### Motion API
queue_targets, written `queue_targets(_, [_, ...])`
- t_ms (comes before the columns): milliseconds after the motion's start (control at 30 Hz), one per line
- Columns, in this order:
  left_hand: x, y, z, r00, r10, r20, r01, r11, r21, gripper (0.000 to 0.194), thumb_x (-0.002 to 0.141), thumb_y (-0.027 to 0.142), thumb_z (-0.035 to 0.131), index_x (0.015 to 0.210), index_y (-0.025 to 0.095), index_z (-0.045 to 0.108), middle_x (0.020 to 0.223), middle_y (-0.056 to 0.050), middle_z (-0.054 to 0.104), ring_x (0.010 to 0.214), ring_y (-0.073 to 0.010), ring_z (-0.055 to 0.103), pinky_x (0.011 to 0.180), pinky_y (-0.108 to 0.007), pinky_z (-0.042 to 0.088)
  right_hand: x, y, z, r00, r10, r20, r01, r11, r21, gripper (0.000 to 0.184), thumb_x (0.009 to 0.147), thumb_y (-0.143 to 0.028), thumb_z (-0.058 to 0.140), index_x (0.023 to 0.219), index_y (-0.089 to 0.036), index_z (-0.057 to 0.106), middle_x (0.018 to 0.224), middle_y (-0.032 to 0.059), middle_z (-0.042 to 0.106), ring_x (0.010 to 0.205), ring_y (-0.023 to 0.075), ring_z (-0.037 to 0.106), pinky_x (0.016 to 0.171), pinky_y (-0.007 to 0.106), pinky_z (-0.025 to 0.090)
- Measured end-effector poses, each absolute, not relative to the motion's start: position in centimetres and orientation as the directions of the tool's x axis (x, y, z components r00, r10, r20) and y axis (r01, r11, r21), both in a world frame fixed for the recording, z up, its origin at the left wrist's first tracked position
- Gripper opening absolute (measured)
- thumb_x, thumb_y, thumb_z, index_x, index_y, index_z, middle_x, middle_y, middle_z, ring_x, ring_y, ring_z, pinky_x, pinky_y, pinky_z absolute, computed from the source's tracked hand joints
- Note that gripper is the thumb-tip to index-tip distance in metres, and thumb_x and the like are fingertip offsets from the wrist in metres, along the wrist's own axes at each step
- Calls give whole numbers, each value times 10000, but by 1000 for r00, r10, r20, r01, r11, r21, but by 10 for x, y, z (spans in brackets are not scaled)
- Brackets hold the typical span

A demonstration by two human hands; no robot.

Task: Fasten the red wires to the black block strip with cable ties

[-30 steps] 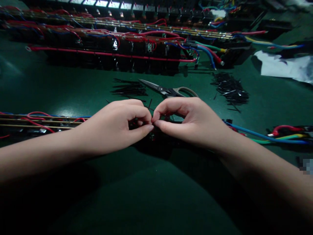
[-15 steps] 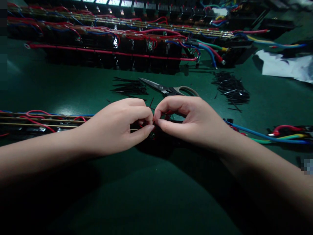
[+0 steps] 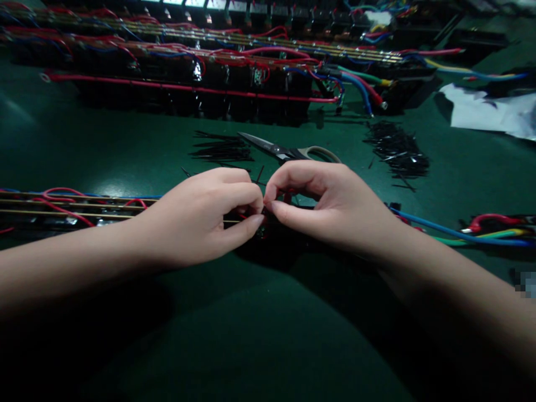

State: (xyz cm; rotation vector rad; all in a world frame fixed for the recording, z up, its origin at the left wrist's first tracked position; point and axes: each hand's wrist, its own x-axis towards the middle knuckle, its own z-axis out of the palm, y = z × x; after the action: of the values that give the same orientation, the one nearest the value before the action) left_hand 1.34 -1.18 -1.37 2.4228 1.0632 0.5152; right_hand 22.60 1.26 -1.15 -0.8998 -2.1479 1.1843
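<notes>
My left hand (image 3: 205, 215) and my right hand (image 3: 335, 204) meet fingertip to fingertip over a long wired assembly (image 3: 109, 214) with brass-coloured rods and red and blue wires. Both are closed in a pinch, thumb against curled fingers. Whatever lies between the fingertips is too small and hidden to name. Bits of red wire show behind the fingers. A thin black strip (image 3: 260, 174) pokes up just beyond the fingertips. My hands cover the middle of the assembly; blue and green-yellow cables (image 3: 460, 237) run out on its right.
Scissors (image 3: 276, 151) lie just beyond my right hand. Black cable ties are in a small bunch (image 3: 221, 149) and a larger pile (image 3: 397, 151). Farther back stand longer wired assemblies (image 3: 188, 95) with red cables. White crumpled sheeting (image 3: 481, 111) rests at the right on the green tabletop (image 3: 259, 324).
My right fingertips have shifted very slightly, still pinched beside the left ones. The left hand stays nearly in place.
</notes>
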Motion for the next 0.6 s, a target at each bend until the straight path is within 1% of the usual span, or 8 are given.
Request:
queue_targets(300, [14, -11, -11, 608, 785, 118, 596, -550, 585, 217, 921, 246, 572, 762, 156, 689, 760, 1, 630, 702, -110, 580, 639, -223, 408, 226, 13, -12, -646, 752, 131, 286, 399, -871, 126, 828, -32, 633, 843, -136, 702, 815, -2, 707, 729, 115, 640, 664, 231, 498])
queue_targets(600, [12, -10, -15, 552, 827, 112, 592, -482, 646, 176, 895, 282, 648, 755, 194, 707, 739, 50, 651, 674, -83, 586, 618, -204, 406, 227, 15, -13, -649, 748, 140, 269, 397, -877, 123, 824, -30, 652, 841, -143, 696, 828, -8, 710, 742, 112, 643, 680, 230, 499])
